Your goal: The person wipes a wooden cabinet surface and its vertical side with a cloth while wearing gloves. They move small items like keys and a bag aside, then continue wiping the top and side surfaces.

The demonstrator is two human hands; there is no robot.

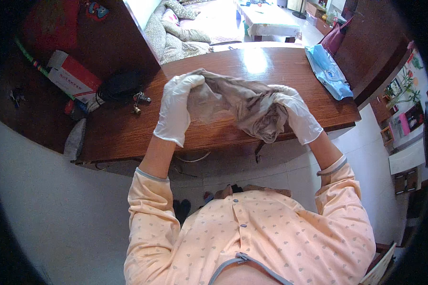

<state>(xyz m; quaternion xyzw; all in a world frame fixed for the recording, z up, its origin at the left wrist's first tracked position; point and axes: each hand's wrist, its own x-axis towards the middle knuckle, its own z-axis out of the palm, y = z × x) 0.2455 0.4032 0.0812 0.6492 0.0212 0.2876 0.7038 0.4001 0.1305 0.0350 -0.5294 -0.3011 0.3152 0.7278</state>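
Note:
A thin grey-brown cloth (232, 92) is stretched between my two hands above the wooden tabletop (207, 137). My left hand (176, 107), in a white disposable glove, grips one end of it. Gloved in the same way, my right hand (296, 110) holds the bunched other end. Crumpled folds hang below my right fingers near the table's front edge. On the left side the cloth is sheer, and the wood shows faintly through it.
At the table's left are a red and white box (75, 78), a black bundle with a cable (121, 87) and keys with charms (139, 101). A light-blue plastic package (330, 73) lies at the right end. Beyond the table are a cushioned sofa (180, 34) and a covered low table (271, 23).

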